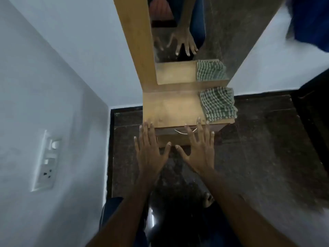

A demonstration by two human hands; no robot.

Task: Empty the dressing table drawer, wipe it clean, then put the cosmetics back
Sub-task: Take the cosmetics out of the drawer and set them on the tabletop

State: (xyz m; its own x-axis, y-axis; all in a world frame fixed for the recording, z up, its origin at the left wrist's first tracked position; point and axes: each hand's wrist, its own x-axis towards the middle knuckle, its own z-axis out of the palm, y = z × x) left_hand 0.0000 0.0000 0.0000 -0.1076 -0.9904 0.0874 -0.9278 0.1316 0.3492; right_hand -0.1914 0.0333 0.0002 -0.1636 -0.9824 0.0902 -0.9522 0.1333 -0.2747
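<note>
A small wooden dressing table (pixel 170 107) stands against the wall under a tall mirror (pixel 179 32). Its drawer (pixel 170 133) is closed, with a curved metal handle (pixel 179 132) on its dark front. My left hand (pixel 151 150) hovers with spread straight fingers at the table's front left corner. My right hand (pixel 199 148) is spread the same way over the drawer front and handle. Neither hand holds anything. A folded green-and-white checked cloth (pixel 218 104) lies on the right of the tabletop. No cosmetics are visible.
A white wall with a switch and socket plate (pixel 47 161) runs along the left. Dark speckled floor (pixel 258 148) surrounds the table. The mirror reflects one hand and the cloth. A dark door edge (pixel 313 104) stands at the right.
</note>
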